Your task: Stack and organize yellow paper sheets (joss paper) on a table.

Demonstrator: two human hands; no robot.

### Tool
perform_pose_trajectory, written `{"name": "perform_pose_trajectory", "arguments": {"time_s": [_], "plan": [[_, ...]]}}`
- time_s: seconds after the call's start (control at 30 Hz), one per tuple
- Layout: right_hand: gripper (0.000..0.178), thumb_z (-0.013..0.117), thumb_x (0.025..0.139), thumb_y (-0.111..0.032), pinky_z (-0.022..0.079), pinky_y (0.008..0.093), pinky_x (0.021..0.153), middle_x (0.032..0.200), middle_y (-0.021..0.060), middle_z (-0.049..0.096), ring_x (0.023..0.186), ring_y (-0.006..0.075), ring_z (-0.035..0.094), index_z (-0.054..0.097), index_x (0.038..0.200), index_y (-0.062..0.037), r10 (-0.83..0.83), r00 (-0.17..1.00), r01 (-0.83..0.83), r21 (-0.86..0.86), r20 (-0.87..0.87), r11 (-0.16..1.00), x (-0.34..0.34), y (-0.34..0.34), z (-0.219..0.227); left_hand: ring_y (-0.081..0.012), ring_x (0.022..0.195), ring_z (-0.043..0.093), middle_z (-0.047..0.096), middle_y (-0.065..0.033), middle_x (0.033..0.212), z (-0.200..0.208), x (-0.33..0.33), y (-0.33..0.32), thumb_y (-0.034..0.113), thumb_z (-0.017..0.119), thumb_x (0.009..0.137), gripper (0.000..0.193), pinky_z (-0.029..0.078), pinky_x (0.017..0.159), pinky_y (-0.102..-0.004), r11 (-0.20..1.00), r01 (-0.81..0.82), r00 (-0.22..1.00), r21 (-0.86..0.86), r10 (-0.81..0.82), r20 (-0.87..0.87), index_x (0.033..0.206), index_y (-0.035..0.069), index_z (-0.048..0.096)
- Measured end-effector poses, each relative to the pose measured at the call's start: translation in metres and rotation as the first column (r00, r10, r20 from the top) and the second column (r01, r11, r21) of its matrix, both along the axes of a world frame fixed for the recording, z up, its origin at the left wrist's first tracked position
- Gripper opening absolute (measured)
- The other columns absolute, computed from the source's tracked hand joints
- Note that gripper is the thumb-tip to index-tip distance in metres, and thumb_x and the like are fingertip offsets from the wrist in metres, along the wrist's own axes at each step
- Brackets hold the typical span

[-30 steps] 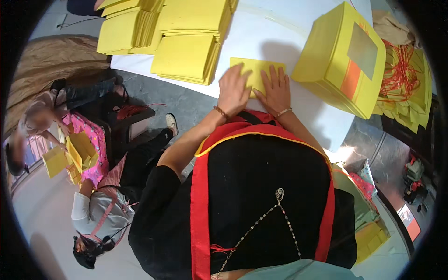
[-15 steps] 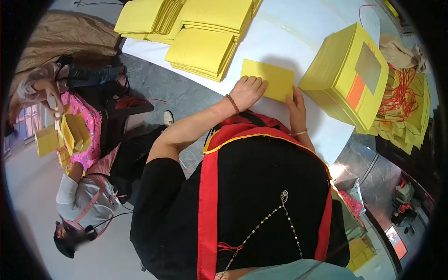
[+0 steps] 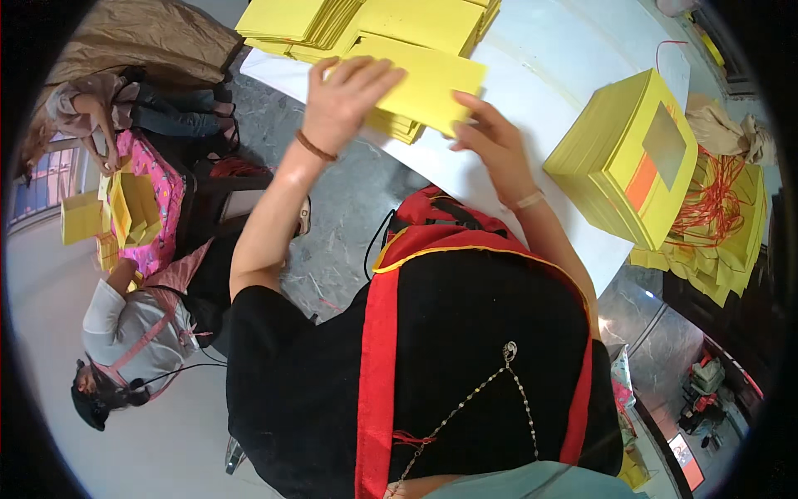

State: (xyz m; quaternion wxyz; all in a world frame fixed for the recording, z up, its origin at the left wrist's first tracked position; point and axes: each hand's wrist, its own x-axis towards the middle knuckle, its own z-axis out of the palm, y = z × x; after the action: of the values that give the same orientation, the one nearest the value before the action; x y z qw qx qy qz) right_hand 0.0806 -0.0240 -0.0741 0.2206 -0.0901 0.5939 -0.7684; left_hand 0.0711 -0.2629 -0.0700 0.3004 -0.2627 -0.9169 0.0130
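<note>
A flat, folded yellow paper piece [image 3: 428,73] is held in both hands above the table, over the nearest yellow stack [image 3: 395,125]. My left hand [image 3: 345,100] is closed on its left end, fingers laid across the top. My right hand [image 3: 496,150] has fingers and thumb at its right edge, near the corner closest to me. How far the fingers reach underneath is hidden. Further stacks of similar yellow pieces [image 3: 420,23] lie just beyond, at the table's far left edge.
On the white table [image 3: 544,83], a tall yellow stack [image 3: 611,145] with a grey square and orange stripe stands at right. Beyond it, yellow pieces with red cords [image 3: 719,204] are heaped. At left, two people work around a pink-covered table [image 3: 170,195].
Both hands have raised the yellow piece off the table and carried it away from me and leftward, over the near stack. My forearms now reach further out.
</note>
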Motion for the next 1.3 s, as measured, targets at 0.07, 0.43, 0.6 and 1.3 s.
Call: {"name": "perform_pose_trajectory", "arguments": {"time_s": [0.07,0.43,0.6,1.3], "plan": [[0.043,0.059,0.082,-0.011,0.049,0.0256,0.070,0.098,0.0120,0.060,0.084,0.0147,0.059,0.047,0.120,0.0032,0.035,0.999,-0.034,0.011,-0.029,0.999,-0.014,-0.025,-0.019,-0.0139,0.095,0.056,0.061,0.0050,0.104,-0.022,-0.015,-0.029,0.011,0.055,0.072,0.041,0.034,0.085,-0.0367,1.000,-0.004,0.999,0.011,0.003,0.038,0.111,0.023,0.057],[0.042,0.059,0.080,-0.013,0.050,0.0242,0.063,0.085,0.0119,0.063,0.071,0.0149,0.061,0.050,0.116,0.0067,0.042,0.999,-0.043,0.136,0.004,0.990,-0.035,-0.055,-0.083,-0.0175,0.110,0.047,0.052,0.0027,0.119,-0.063,-0.023,-0.048,0.010,0.056,0.074,0.052,0.032,0.088,-0.0405,0.983,-0.080,0.954,-0.166,0.124,0.273,0.123,0.028,0.048],[0.039,0.060,0.079,-0.015,0.049,0.0239,0.062,0.077,0.0096,0.063,0.066,0.0137,0.061,0.053,0.111,0.0054,0.031,0.997,-0.017,0.196,-0.070,0.981,-0.033,-0.054,-0.096,-0.0197,0.112,0.045,0.049,0.0012,0.124,-0.062,-0.021,-0.044,0.007,0.057,0.071,0.057,0.033,0.088,-0.0407,0.982,-0.113,0.913,-0.154,0.163,0.374,0.124,0.027,0.047],[0.035,0.064,0.078,-0.018,0.049,0.0274,0.078,0.112,0.0143,0.038,0.083,0.0212,0.057,0.057,0.111,-0.0071,0.034,0.954,0.097,0.414,-0.299,0.905,-0.029,-0.057,-0.100,-0.0286,0.118,0.039,0.037,-0.0217,0.128,-0.123,-0.022,-0.056,0.021,0.065,0.077,0.074,0.035,0.095,-0.0346,0.171,-0.565,0.785,0.807,-0.190,0.589,0.134,-0.001,0.024]]}}
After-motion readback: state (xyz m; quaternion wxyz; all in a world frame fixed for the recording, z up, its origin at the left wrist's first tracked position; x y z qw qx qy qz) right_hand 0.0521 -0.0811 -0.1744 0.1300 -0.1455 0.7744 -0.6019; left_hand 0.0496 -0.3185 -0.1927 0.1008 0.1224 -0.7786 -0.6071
